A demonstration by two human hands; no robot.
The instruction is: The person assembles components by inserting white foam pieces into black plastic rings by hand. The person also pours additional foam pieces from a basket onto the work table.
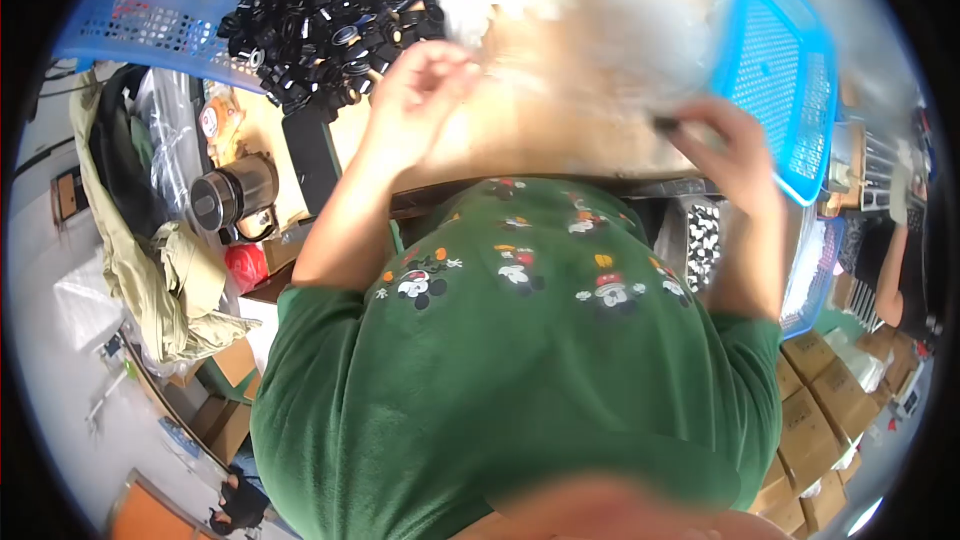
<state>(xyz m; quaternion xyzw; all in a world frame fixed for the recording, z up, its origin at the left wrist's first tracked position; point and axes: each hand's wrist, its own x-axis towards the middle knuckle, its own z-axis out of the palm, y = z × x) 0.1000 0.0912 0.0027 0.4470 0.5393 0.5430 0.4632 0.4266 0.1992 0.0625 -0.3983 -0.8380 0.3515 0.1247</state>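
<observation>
My right hand (728,148) is above the table's right side, thumb and fingers pinched on a small black part (665,124); motion blur hides its exact kind. At the left, my left hand (420,90) has its fingers curled in toward the thumb. Its fingertips are smeared, and whatever they may hold cannot be made out. Just beyond that hand lies a big heap of small black plastic parts (335,25), some showing shiny rings. A blurred, clear plastic bag (625,35) rests on the wooden tabletop (490,135) between and beyond the hands.
A blue perforated basket (160,35) borders the heap on the left. Another bright blue basket (770,70) stands tilted at the right. A dark-lidded jar (232,190) is on the left side. Cardboard boxes (812,430) are stacked lower right, and another person's arm (892,275) shows at far right.
</observation>
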